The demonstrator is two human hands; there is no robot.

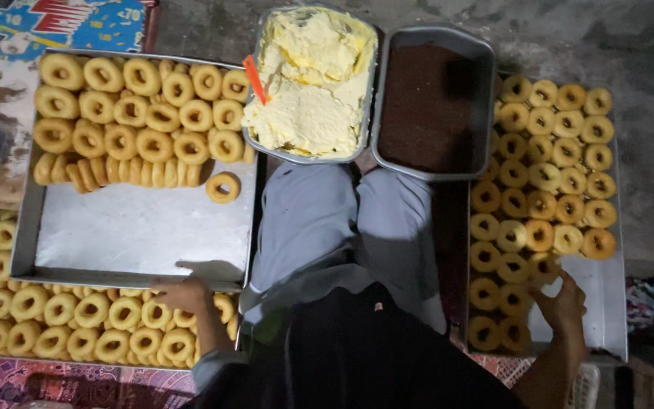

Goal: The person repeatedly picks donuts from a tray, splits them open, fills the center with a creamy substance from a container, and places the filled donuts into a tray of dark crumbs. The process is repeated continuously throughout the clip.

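While my left hand (183, 294) rests fingers-down on doughnuts (92, 322) in the near-left tray (20, 227), my right hand (562, 299) pinches one doughnut (543, 266) on the right tray (607, 303) — soft, light, crushable; I'd grip the ring's outer edge — butter tub (312, 76) beyond.

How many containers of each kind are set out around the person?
Flat metal trays of ring doughnuts: 3 (upper left, lower left, right)
Deep pan of pale yellow cream: 1
Deep pan of dark brown sprinkles: 1
Total: 5
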